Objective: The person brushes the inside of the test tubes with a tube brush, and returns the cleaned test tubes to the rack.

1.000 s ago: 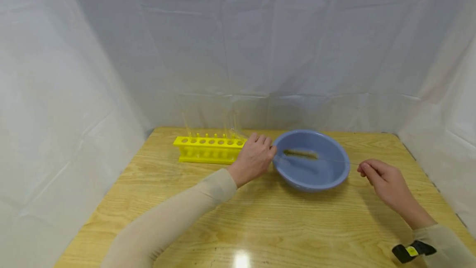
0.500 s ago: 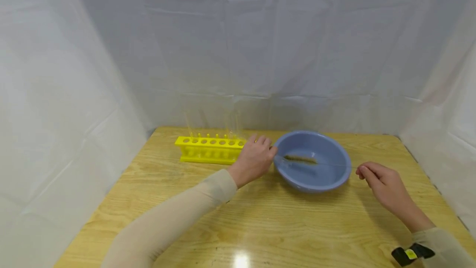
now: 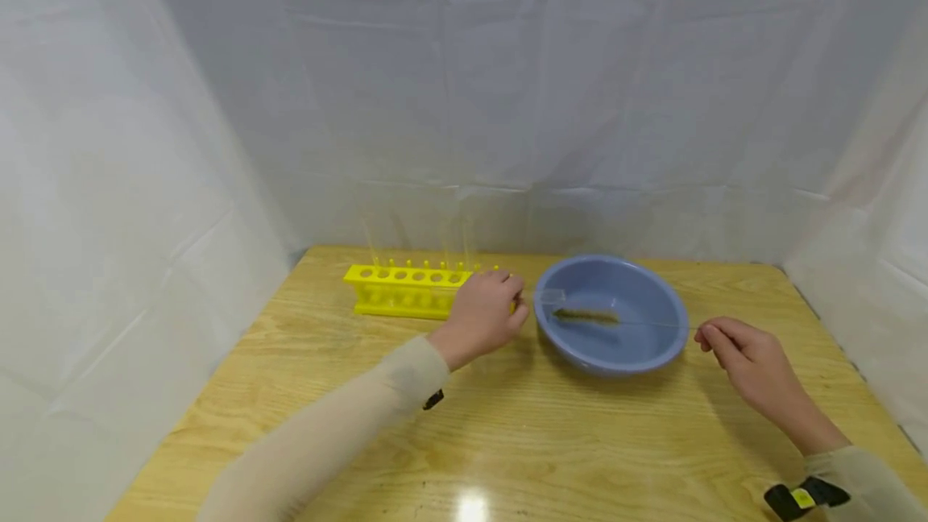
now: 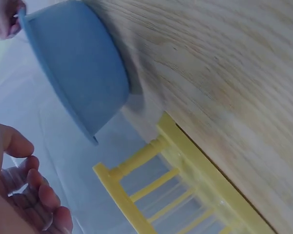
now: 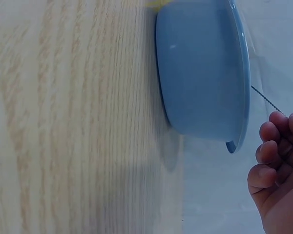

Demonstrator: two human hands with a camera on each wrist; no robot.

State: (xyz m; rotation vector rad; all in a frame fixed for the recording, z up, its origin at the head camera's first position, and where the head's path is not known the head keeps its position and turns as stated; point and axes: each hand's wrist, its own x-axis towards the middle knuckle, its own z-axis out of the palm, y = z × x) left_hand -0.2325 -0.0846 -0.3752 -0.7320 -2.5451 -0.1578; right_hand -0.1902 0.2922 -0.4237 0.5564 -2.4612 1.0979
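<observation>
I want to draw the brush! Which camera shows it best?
The head view: the brush shows its bristly part against the blue bowl and its thin handle, which the right hand pinches. The right wrist view shows just a bit of twisted handle; the rest is hidden. The left wrist view doesn't show it.

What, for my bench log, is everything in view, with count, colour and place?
table: one, light wood, lower head view
rack: one, yellow, back of the table
bowl: one, blue, right of the rack
standing tubes: at least three, clear, in the rack
held tube: one, clear, at the bowl's rim
brush: one, brownish, over the bowl
sheets: count unclear, whitish, behind and beside table
straps: two, black, at wrists
sleeves: two, beige, on arms
left hand: one, gripping the held tube
right hand: one, pinching the brush's wire
</observation>
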